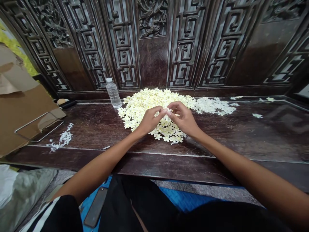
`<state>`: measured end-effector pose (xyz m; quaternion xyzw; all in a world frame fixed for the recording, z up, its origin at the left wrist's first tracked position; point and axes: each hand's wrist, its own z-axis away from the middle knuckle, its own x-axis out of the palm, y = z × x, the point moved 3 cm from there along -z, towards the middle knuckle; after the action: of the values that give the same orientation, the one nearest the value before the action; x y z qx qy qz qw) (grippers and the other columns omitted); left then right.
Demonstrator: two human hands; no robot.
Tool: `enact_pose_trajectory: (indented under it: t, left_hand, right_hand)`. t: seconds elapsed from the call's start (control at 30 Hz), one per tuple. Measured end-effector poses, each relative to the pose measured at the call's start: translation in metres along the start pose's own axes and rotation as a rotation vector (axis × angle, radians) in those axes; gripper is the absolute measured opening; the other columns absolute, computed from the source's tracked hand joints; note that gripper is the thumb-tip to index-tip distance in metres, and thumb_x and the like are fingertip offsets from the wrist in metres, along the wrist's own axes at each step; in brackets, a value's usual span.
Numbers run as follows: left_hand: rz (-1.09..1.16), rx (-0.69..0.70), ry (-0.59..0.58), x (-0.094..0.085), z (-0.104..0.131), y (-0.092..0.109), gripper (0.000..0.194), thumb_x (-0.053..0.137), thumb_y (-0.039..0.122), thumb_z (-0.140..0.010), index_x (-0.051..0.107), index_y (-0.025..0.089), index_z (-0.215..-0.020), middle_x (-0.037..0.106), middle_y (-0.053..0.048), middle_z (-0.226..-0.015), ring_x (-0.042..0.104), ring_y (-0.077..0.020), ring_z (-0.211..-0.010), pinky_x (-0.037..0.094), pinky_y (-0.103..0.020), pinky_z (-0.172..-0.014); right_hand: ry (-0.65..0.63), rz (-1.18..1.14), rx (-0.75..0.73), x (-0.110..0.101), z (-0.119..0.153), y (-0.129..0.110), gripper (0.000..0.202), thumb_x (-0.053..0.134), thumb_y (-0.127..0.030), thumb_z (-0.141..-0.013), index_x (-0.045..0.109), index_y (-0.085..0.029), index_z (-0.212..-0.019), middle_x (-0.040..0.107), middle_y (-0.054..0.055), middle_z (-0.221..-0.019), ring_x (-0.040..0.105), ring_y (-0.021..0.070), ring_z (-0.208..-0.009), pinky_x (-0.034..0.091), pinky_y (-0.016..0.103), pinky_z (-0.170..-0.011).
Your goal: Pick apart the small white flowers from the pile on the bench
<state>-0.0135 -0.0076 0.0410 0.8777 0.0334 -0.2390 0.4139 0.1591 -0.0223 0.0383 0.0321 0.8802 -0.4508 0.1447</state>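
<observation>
The fingers of the left hand (150,120) and right hand (182,118) meet at their tips, pinched on one small pale flower (168,110). It is held above the pile (149,103) of yellow-white flowers, which spreads from the back edge of the worktop (91,125) at its middle toward the front edge. The wrists are above the near part of the worktop, with the forearms reaching in over the front edge. Right of the pile, whiter flowers (213,105) lie in a flatter patch near the back edge; a loose flower (257,115) lies farther right. A clear capped bottle (113,93) stands just beside the pile's left side, near the back edge. Thin white pieces (63,138) lie in a small heap toward the front left corner, near a wire frame (40,127) and a cardboard box (24,112) at the left end. A dark carved screen (154,61) rises behind the back edge. Below the front edge, a phone (96,207) lies on a blue surface (87,203).
</observation>
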Motion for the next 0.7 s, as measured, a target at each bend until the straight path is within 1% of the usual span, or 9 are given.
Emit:
enact_pose_trajectory:
  t: [0.2, 0.27, 0.37, 0.47, 0.53, 0.57, 0.6, 0.67, 0.7]
  left_hand:
    - [0.066, -0.034, 0.020, 0.002, -0.001, -0.008, 0.053, 0.053, 0.065, -0.100, 0.057, 0.017, -0.078, 0.057, -0.001, -0.076, 0.053, -0.0149, -0.076, 0.042, -0.028, -0.075]
    - [0.063, -0.042, 0.022, 0.002, -0.001, -0.011, 0.054, 0.052, 0.067, -0.100, 0.056, 0.018, -0.078, 0.057, -0.001, -0.076, 0.052, -0.0151, -0.075, 0.042, -0.028, -0.074]
    - [0.049, -0.068, 0.030, 0.003, -0.001, -0.015, 0.053, 0.052, 0.066, -0.101, 0.053, 0.019, -0.076, 0.055, -0.001, -0.074, 0.051, -0.0152, -0.073, 0.042, -0.029, -0.074]
    - [0.043, -0.099, 0.050, 0.002, -0.001, -0.018, 0.051, 0.055, 0.063, -0.100, 0.051, 0.019, -0.074, 0.054, -0.001, -0.073, 0.052, -0.0157, -0.074, 0.044, -0.030, -0.078]
    - [0.045, -0.115, 0.069, 0.002, -0.001, -0.020, 0.049, 0.057, 0.060, -0.100, 0.054, 0.019, -0.074, 0.057, -0.001, -0.074, 0.054, -0.0162, -0.076, 0.045, -0.031, -0.083]
    - [0.046, -0.122, 0.079, 0.002, -0.001, -0.021, 0.048, 0.058, 0.060, -0.099, 0.055, 0.019, -0.074, 0.058, -0.002, -0.076, 0.055, -0.0166, -0.078, 0.045, -0.032, -0.085]
    - [0.046, -0.132, 0.087, 0.003, -0.001, -0.022, 0.048, 0.058, 0.059, -0.099, 0.057, 0.018, -0.074, 0.060, -0.002, -0.077, 0.056, -0.0170, -0.079, 0.045, -0.032, -0.086]
    - [0.044, -0.154, 0.098, 0.003, -0.001, -0.024, 0.047, 0.059, 0.059, -0.098, 0.059, 0.018, -0.074, 0.062, -0.003, -0.078, 0.057, -0.0176, -0.081, 0.046, -0.032, -0.086]
    - [0.044, -0.165, 0.104, 0.004, -0.001, -0.025, 0.047, 0.059, 0.059, -0.098, 0.059, 0.018, -0.074, 0.062, -0.003, -0.078, 0.057, -0.0177, -0.081, 0.046, -0.032, -0.085]
  right_hand:
    - [-0.030, 0.027, -0.036, 0.001, 0.000, 0.008, 0.042, 0.069, -0.062, -0.095, 0.063, -0.021, -0.093, 0.059, 0.002, -0.084, 0.053, 0.0163, -0.074, 0.043, 0.027, -0.060]
    - [0.012, 0.074, -0.072, -0.001, -0.001, 0.012, 0.044, 0.069, -0.063, -0.095, 0.064, -0.021, -0.090, 0.058, 0.003, -0.085, 0.054, 0.0176, -0.079, 0.044, 0.028, -0.063]
    - [0.159, 0.210, -0.079, -0.017, -0.008, 0.021, 0.042, 0.074, -0.060, -0.093, 0.066, -0.020, -0.083, 0.058, 0.005, -0.091, 0.054, 0.0194, -0.085, 0.046, 0.029, -0.067]
    - [0.346, 0.243, 0.063, -0.051, -0.020, 0.041, 0.027, 0.076, -0.043, -0.093, 0.066, -0.019, -0.083, 0.061, 0.005, -0.085, 0.052, 0.0171, -0.073, 0.044, 0.029, -0.062]
    - [0.571, 0.103, 0.198, -0.080, -0.025, 0.058, 0.012, 0.070, -0.031, -0.095, 0.063, -0.021, -0.096, 0.063, 0.003, -0.082, 0.053, 0.0153, -0.066, 0.044, 0.027, -0.060]
    - [0.687, 0.002, 0.280, -0.092, -0.026, 0.066, 0.013, 0.065, -0.027, -0.095, 0.060, -0.022, -0.107, 0.065, 0.002, -0.084, 0.055, 0.0148, -0.064, 0.044, 0.027, -0.059]
    - [0.759, -0.096, 0.371, -0.100, -0.026, 0.073, 0.024, 0.064, -0.023, -0.094, 0.055, -0.025, -0.116, 0.067, 0.001, -0.089, 0.058, 0.0147, -0.065, 0.046, 0.026, -0.060]
    - [0.795, -0.218, 0.517, -0.104, -0.024, 0.079, 0.040, 0.065, -0.017, -0.089, 0.049, -0.028, -0.123, 0.069, 0.001, -0.098, 0.063, 0.0145, -0.068, 0.048, 0.026, -0.060]
    - [0.742, -0.242, 0.562, -0.099, -0.023, 0.079, 0.041, 0.066, -0.016, -0.086, 0.050, -0.028, -0.122, 0.069, 0.002, -0.100, 0.065, 0.0145, -0.069, 0.049, 0.025, -0.059]
